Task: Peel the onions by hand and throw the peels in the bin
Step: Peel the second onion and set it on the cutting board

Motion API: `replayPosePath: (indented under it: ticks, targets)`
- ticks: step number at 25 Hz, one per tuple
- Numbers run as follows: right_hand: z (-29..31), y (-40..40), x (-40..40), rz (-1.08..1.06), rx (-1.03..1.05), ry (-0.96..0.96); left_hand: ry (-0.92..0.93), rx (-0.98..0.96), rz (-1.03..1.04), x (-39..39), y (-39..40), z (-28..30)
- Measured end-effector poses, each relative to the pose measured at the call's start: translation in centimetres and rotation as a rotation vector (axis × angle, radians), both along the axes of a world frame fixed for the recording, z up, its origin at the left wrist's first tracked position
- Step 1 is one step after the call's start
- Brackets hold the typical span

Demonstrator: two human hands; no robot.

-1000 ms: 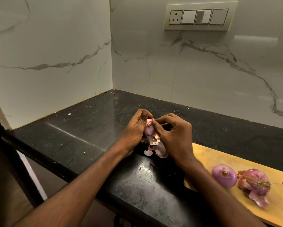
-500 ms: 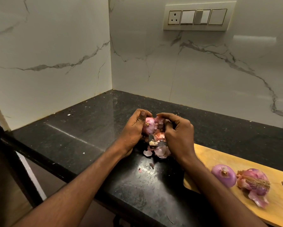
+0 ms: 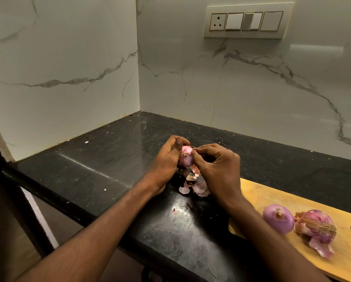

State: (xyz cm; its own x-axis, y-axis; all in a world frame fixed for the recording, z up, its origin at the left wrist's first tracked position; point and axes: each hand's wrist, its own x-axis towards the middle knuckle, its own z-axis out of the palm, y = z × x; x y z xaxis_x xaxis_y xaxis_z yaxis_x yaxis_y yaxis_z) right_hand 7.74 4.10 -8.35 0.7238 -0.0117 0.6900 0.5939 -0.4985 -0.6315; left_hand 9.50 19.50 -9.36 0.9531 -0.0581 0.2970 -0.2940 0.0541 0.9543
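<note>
Marble walls are backing the black table [image 3: 109,176]; left hand [image 3: 166,159] is cupping the onion [image 3: 186,156] while right hand [image 3: 217,165], just beside, is pinching skin at its root end.

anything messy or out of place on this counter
Yes: loose onion peels lie on the black counter under both hands rather than in a bin, with small flakes nearer the edge. No bin is in view.
</note>
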Motion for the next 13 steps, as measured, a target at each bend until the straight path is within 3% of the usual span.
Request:
replayPosePath:
  ticks: [8,13]
  targets:
    - [-0.28,0.18,0.29,-0.108,-0.222,-0.096,-0.020,0.003,-0.053,-0.48,-0.15,0.27]
    - [0.01,-0.38,0.39,-0.032,-0.009,0.064,-0.015,-0.078,-0.051,-0.05,0.04,-0.01]
